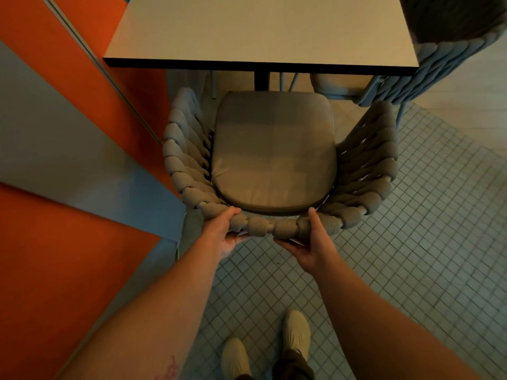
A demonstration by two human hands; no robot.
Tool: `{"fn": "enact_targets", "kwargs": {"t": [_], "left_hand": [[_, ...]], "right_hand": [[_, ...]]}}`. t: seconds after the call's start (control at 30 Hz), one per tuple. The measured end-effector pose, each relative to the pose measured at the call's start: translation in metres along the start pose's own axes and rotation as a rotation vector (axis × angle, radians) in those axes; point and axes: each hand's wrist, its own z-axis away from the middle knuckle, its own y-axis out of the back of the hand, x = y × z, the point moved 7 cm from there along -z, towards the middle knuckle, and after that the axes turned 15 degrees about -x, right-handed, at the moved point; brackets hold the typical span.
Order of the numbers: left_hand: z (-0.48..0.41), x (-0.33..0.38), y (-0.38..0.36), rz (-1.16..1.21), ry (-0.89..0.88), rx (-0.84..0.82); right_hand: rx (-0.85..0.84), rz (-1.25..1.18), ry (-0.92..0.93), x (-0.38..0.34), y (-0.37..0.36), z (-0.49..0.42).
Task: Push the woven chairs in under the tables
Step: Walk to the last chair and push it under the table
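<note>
Left hand [223, 231] and right hand [310, 242] grasp woven chair [274, 149] by its stiff back rim; likely bulky, slides toward surface [260, 31].

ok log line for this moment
phase: chair push-in | left hand: grips woven chair back rim | right hand: grips same rim | seat cushion: not yet under table

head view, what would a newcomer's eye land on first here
The chunky woven chair fills the centre, its seat wholly in view and short of the pale table at the top. The left hand and right hand grip the rim of its back, side by side just below the seat. Bright orange wall panels run down the left side.
</note>
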Motion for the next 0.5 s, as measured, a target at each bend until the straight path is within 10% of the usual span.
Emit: {"fn": "enact_targets", "kwargs": {"t": [0.5], "left_hand": [[0.0083,-0.0047,0.0025,0.044,-0.003,0.054]], "right_hand": [[0.082,0.068,-0.067,-0.0046,0.0076,0.0014]]}}
